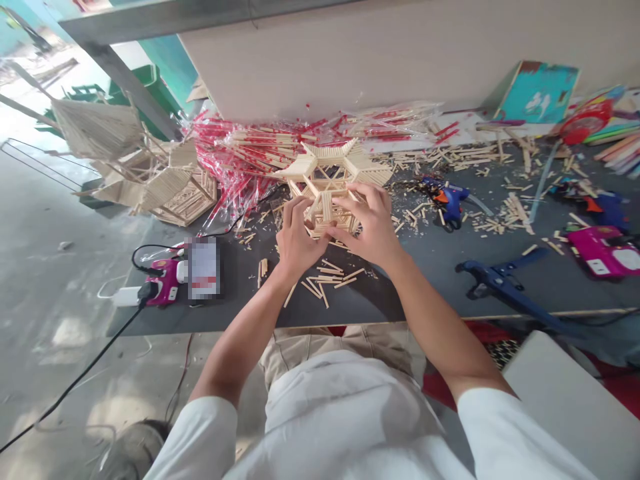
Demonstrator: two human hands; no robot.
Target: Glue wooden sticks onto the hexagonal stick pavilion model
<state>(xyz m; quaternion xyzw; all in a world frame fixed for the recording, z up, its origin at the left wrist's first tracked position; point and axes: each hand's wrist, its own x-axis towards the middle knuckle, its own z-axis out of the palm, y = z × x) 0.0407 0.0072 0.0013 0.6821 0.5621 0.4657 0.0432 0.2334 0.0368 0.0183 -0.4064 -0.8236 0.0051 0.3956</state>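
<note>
Wooden-stick model (327, 205), centre of the frame, held between the left hand (298, 235) and right hand (373, 223), seems light and stiff but fragile, best gripped low, not by its flared panels (373, 172).

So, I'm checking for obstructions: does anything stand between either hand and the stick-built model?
Nothing visible does: the left hand and right hand both touch the stick-built model. The loose wooden sticks lie nearer the person's body.
</note>
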